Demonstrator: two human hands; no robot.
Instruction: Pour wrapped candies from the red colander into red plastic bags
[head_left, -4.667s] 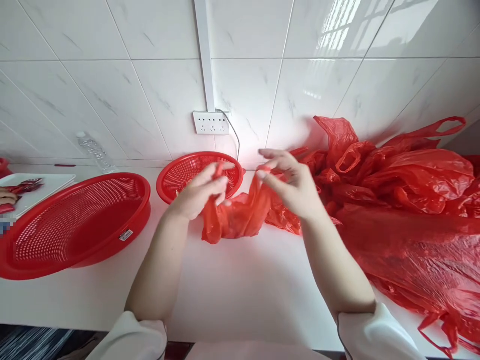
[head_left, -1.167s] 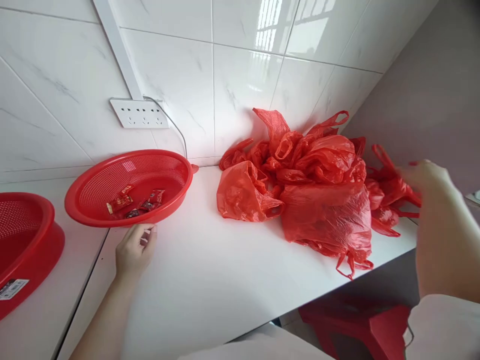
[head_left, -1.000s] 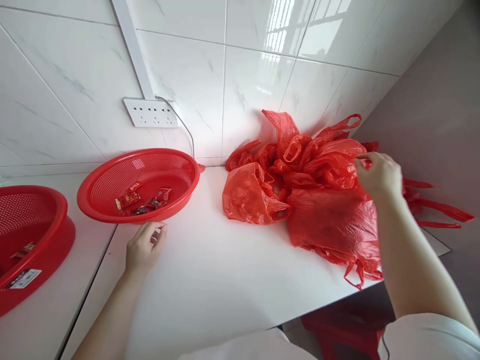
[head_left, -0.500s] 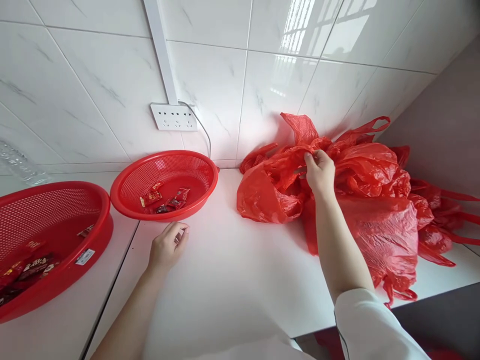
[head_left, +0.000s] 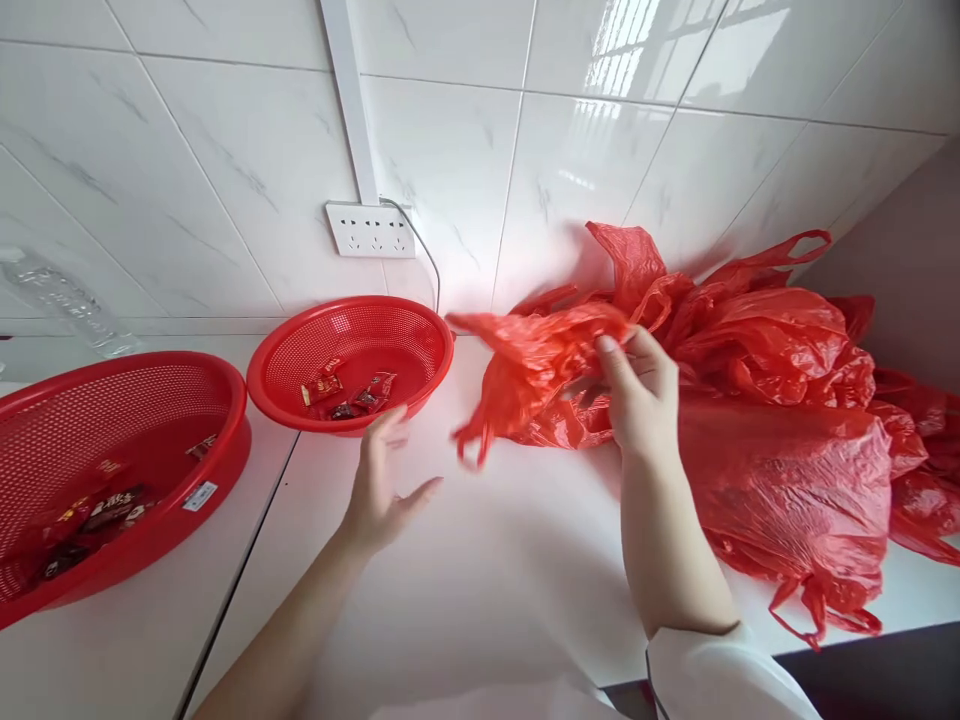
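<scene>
My right hand is closed on a red plastic bag, thumb on top, and holds it up at the left side of a heap of red plastic bags. The held bag's loose end and handles hang out to the left, a little blurred. My left hand is open over the white table, its thumb apart from the fingers and nothing in it. It is just in front of the smaller red basket, where a few small wrapped snacks lie.
A larger red basket with several wrapped snacks stands at the left. Behind it a clear plastic bottle lies against the tiled wall. A power socket strip with a grey cable is on the wall. A seam crosses the white table.
My right hand has lifted the bag's end off the heap and drawn it leftward. My left hand has opened and moved right. The view has shifted slightly.
</scene>
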